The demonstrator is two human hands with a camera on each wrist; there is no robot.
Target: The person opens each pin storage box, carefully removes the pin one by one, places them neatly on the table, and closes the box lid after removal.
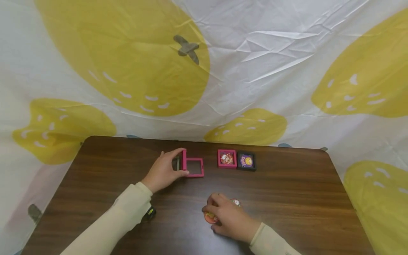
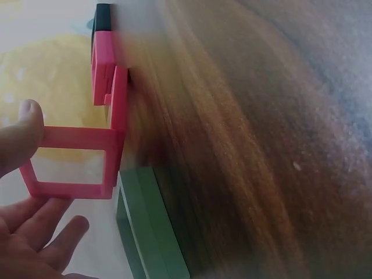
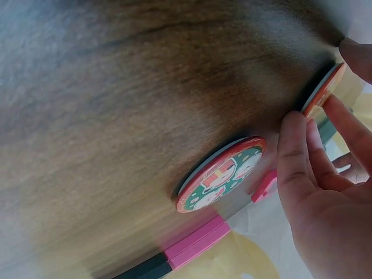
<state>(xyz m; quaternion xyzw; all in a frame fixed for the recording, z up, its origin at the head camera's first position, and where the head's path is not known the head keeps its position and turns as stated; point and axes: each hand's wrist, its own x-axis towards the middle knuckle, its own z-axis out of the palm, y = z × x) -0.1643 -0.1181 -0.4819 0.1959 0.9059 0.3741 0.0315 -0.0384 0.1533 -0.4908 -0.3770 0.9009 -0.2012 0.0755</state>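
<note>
"Looking at the worktop (image 1: 287, 198), what is the left hand (image 1: 163, 172) holding?"

"It is gripping the unfolded pink frame (image 1: 184, 159). The thumb and the fingers are pressing on opposite edges, so this grip is spreading as wide as the frame. One half is standing upright in it; the other half (image 1: 196, 175) is lying flat, to the right."

"And the right hand (image 1: 234, 217)?"

"Its grip is nearly closing, with thumb and fingers pinching the edge of the orange badge (image 1: 209, 218). Whether the badge is touching the worktop, one cannot tell."

"Which way is the unfolded frame lying from this badge?"

"It is lying farther from the person and to the left. The badge is round, so no long axis is showing. The red-rimmed badge (image 3: 224, 174) is resting just beside the right hand."

"What are the containers holding?"

"The second pink frame (image 1: 227, 166) is holding a reddish badge (image 1: 226, 158), and the black frame (image 1: 247, 169), just beside it, is holding a purple-and-yellow badge (image 1: 247, 161). In the upright half's window no badge is showing. Near the left hand a green frame (image 2: 154, 226) is standing; its content is not showing."
</note>
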